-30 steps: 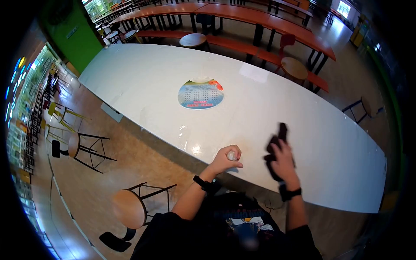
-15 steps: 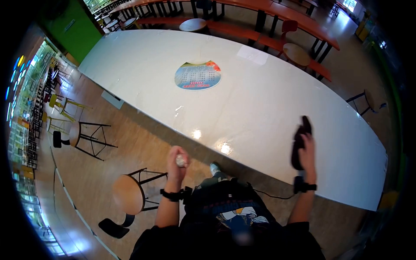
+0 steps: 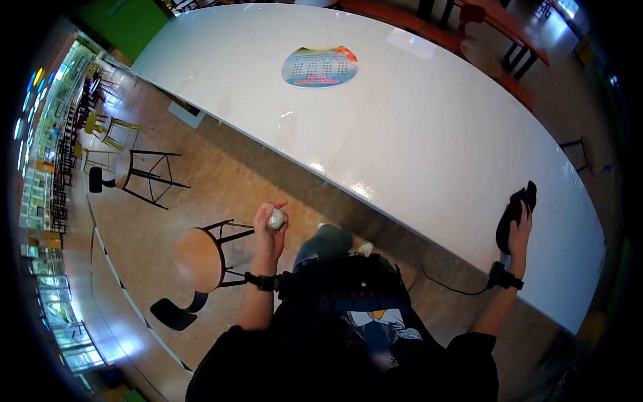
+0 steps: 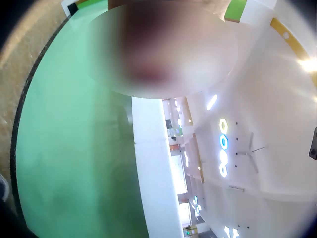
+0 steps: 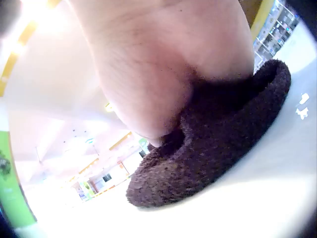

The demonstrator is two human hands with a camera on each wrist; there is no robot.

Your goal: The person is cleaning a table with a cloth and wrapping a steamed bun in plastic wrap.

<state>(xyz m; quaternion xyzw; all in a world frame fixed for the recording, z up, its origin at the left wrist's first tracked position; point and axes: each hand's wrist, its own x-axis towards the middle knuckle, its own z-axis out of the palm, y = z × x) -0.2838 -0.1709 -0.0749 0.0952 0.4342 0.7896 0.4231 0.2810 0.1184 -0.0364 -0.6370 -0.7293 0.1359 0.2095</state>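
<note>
In the head view, my left hand (image 3: 265,234) is off the table's near edge, over the floor. Its fingers curl round a small, shiny, whitish see-through object (image 3: 275,219), seen from its rounded end; I cannot tell its kind. The left wrist view shows only a blur near the lens. Towards the right end of the white table (image 3: 415,141), my right hand (image 3: 520,233) grips a dark brown fuzzy cloth (image 3: 507,224). Up close in the right wrist view, the cloth (image 5: 218,144) bunches up around the palm and lies against the white tabletop.
An oval printed card (image 3: 319,67) lies on the far part of the table. A round-seated stool (image 3: 199,260) stands left of my body, with another stool (image 3: 124,169) farther off. A black cable (image 3: 449,288) runs to the right wrist. Red benches (image 3: 375,12) line the far side.
The right hand has slid the cloth to the right along the table. My left hand has drawn back from over the table edge to the left, keeping its object. The view has tilted down.
</note>
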